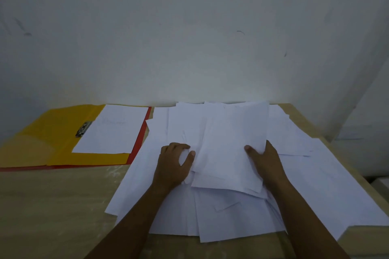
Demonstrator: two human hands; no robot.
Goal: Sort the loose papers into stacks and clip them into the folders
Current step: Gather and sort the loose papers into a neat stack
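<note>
A wide heap of loose white papers [294,166] covers the right half of the table. Both hands hold a small bundle of sheets [229,149] raised off the heap. My left hand [175,164] grips its left edge, thumb on top and fingers curled under. My right hand [267,162] grips its right edge, thumb on the front. At the back left an open yellow folder [48,141] lies flat with a metal clip [83,128] holding a white stack [111,130]. A red folder [140,139] shows beneath it.
The light wooden table [52,206] ends against a white wall [189,38] behind. Its right edge runs diagonally past the papers, with a pale surface [362,128] beyond. Some sheets overhang the table's right front corner.
</note>
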